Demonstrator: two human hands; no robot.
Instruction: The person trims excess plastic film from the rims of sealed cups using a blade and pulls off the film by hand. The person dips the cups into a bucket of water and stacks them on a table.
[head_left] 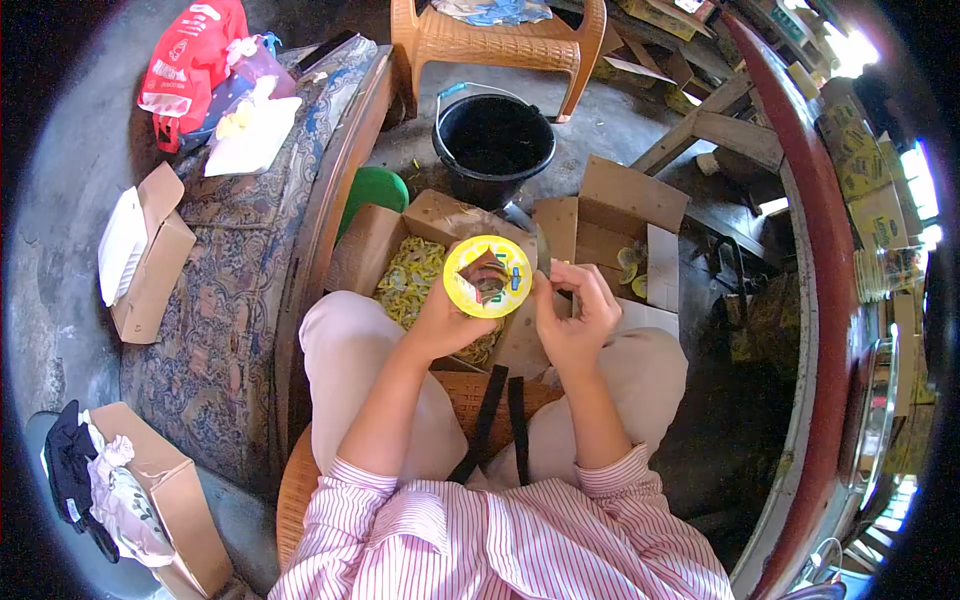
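Observation:
A round yellow-rimmed cup (462, 290) with printed lettering and a dark, jagged-edged opening in its top is in my left hand (438, 322), whose fingers wrap round its lower left side. My right hand (577, 318) is at the cup's right edge, thumb and forefinger pinched together near the rim; whatever they hold is too small to make out. Below the cup, an open cardboard box (405, 215) holds many yellow and white pieces (412, 275). To its right, another open carton (625, 190) has a few round yellowish pieces inside.
Beyond the boxes stand a black bucket (494, 150) and a woven-pattern plastic chair (500, 42). A green round object (375, 195) is beside the patterned bench (235, 270) on the left. A red bag (200, 60) lies on the bench. A red-brown edge (822, 300) runs down the right.

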